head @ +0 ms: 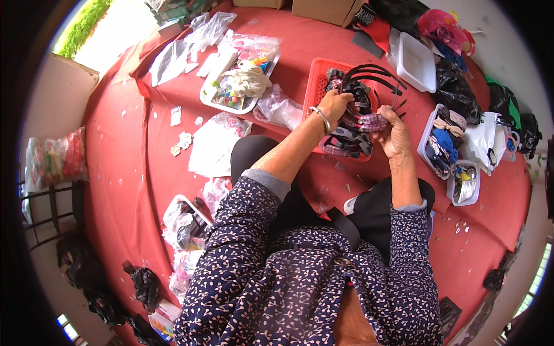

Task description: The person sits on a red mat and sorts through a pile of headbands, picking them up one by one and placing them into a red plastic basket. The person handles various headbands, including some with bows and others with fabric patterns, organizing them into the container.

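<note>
Over a red plastic basket (309,93) that holds dark hair accessories, both my hands are on a bunch of headbands. My left hand (335,106), with a silver bangle at the wrist, grips the bunch from its left side. Thin black headbands (374,73) arch up above the fingers. My right hand (393,132) pinches the right side of a plaid fabric bow (370,122), which lies between the two hands. Grey and pink fabric hair pieces (346,140) fill the near end of the basket, below the hands.
A white tray of small items (207,101) stands left of the basket. To the right are an empty white tub (416,60), a tray of fabric accessories (422,149) and a small container (452,197). Plastic bags and a white bag (212,147) lie on the red cloth (112,173).
</note>
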The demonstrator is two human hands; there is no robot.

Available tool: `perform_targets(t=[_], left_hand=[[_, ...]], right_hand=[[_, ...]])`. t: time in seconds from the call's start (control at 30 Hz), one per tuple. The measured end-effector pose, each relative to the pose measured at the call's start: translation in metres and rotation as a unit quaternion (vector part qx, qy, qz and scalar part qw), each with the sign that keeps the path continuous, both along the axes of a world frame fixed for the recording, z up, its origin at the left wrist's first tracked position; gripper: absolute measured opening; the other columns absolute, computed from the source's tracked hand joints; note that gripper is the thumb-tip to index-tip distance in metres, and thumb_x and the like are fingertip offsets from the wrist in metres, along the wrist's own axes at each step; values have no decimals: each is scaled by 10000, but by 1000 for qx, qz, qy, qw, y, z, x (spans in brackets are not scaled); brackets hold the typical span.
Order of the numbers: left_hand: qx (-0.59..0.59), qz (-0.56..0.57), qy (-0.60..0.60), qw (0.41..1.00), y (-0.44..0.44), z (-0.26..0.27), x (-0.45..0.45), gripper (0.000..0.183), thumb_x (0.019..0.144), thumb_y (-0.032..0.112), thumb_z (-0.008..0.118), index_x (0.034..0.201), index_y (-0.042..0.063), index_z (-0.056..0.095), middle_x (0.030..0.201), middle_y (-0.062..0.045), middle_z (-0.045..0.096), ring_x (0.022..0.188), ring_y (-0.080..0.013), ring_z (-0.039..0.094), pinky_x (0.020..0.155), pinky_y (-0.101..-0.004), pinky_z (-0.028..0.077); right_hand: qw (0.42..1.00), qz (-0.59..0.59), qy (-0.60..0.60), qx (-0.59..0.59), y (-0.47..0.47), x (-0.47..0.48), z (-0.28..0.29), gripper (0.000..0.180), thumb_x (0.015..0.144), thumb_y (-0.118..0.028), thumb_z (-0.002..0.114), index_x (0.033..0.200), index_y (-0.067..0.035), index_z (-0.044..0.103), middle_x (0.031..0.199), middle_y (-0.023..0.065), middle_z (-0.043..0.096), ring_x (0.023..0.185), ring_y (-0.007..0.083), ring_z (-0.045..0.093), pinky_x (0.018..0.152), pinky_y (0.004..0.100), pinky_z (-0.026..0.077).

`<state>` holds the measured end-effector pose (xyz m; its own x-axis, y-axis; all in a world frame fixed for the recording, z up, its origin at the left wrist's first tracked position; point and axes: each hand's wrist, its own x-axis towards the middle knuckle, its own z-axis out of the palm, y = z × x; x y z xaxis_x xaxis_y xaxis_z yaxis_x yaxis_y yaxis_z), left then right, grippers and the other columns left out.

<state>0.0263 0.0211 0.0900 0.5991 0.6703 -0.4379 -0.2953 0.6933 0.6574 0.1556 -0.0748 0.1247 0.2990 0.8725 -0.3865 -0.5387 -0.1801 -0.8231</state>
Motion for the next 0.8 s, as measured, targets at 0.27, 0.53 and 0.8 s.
perform_targets(t=[0.27, 0.53, 0.8], left_hand=[[18, -1, 11, 1000, -12, -7, 10, 168, 810, 130, 489, 711, 5, 541, 626, -100, 568, 541, -190, 564, 486, -292, 467], [20, 42, -57, 997, -20, 9, 2, 196, 828, 227, 516, 759, 44, 508, 591, -40, 489, 509, -153, 518, 490, -264, 424], [33, 0, 38, 999, -14, 19, -1, 196, 821, 194, 461, 728, 27, 505, 644, -77, 540, 568, -184, 548, 530, -314, 450]], right_hand=[[994, 19, -98, 52, -8, 7, 1, 161, 756, -233, 633, 713, -105, 546, 589, -1, 548, 385, 92, 480, 303, 193, 332], [971, 93, -153, 161, -11, -5, 17, 224, 759, -243, 617, 653, -93, 488, 598, 4, 484, 469, 82, 447, 369, 198, 342], [964, 86, -205, 149, -8, -7, 24, 179, 711, -85, 639, 596, -89, 501, 602, -60, 456, 572, 44, 402, 569, 222, 342]])
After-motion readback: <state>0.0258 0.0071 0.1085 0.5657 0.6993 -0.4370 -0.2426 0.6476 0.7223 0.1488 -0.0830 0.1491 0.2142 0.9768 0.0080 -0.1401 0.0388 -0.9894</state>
